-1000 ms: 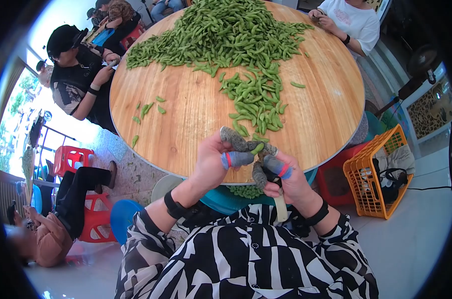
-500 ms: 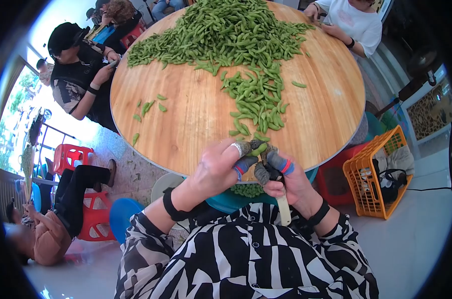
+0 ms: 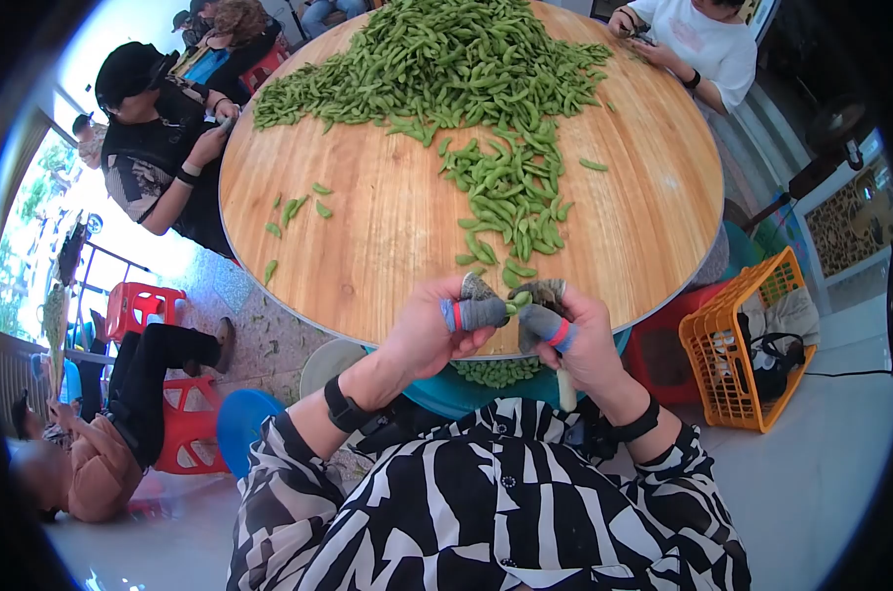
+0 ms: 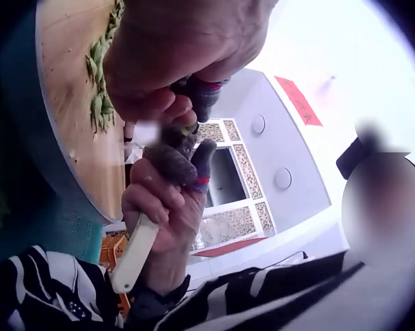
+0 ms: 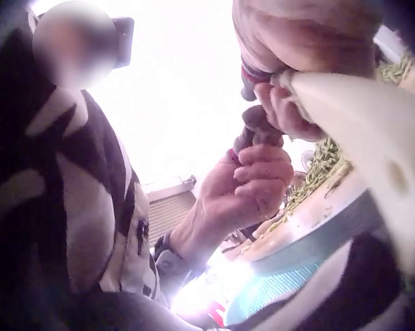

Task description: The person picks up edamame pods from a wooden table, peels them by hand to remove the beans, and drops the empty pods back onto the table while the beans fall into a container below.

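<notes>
Just over the near table edge, my left hand (image 3: 422,330) pinches a green soybean pod (image 3: 521,297) between its cloth-wrapped thumb and forefinger. My right hand (image 3: 586,345) meets it there, its wrapped thumb and forefinger at the pod's other side. The right hand also grips a tool by its cream handle (image 4: 135,255), which sticks out below the curled fingers; its working end is hidden. In the right wrist view that handle (image 5: 373,131) looms large at the right. Grey wraps with red and blue bands cover the thumbs. Several pods lie on the wooden table (image 3: 367,256) beyond the fingertips.
A big heap of soybean pods (image 3: 456,69) covers the table's far side. Under the near edge, a teal tub (image 3: 427,394) holds green beans (image 3: 496,372). An orange crate (image 3: 742,345) stands right, a blue stool (image 3: 244,428) left. Other people sit around the table.
My left hand moved in against the right hand, then drew back a little left. The right hand turned, so less of the cream handle shows. The pod between them shifted slightly right.
</notes>
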Motion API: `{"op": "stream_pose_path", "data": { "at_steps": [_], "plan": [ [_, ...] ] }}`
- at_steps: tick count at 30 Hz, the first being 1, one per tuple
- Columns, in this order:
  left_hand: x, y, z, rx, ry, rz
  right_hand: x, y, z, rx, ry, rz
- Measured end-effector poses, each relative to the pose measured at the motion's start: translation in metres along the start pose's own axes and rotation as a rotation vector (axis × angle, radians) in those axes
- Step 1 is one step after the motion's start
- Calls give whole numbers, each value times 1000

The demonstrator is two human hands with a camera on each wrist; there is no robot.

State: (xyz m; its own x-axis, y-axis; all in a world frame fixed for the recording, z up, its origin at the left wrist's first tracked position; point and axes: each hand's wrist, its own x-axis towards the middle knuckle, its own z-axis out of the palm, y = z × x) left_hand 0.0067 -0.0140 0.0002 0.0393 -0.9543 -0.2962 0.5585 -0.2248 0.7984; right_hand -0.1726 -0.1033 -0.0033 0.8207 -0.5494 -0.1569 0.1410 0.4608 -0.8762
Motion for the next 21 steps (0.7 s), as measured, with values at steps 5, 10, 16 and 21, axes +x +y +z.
{"op": "stream_pose_path", "data": {
  "at_steps": [5,10,16,21],
  "plan": [
    [-3,-8,3,-171,-66,-65,4,-14,9,-379,64,-174],
    [-5,-14,4,7,-13,-99,2,-7,-3,-705,0,-182],
    [-12,-23,4,229,-46,-118,-6,2,-4,-949,3,-244],
    [-15,-24,3,373,-114,-46,-6,13,-9,-871,-20,-134]
  ]
}}
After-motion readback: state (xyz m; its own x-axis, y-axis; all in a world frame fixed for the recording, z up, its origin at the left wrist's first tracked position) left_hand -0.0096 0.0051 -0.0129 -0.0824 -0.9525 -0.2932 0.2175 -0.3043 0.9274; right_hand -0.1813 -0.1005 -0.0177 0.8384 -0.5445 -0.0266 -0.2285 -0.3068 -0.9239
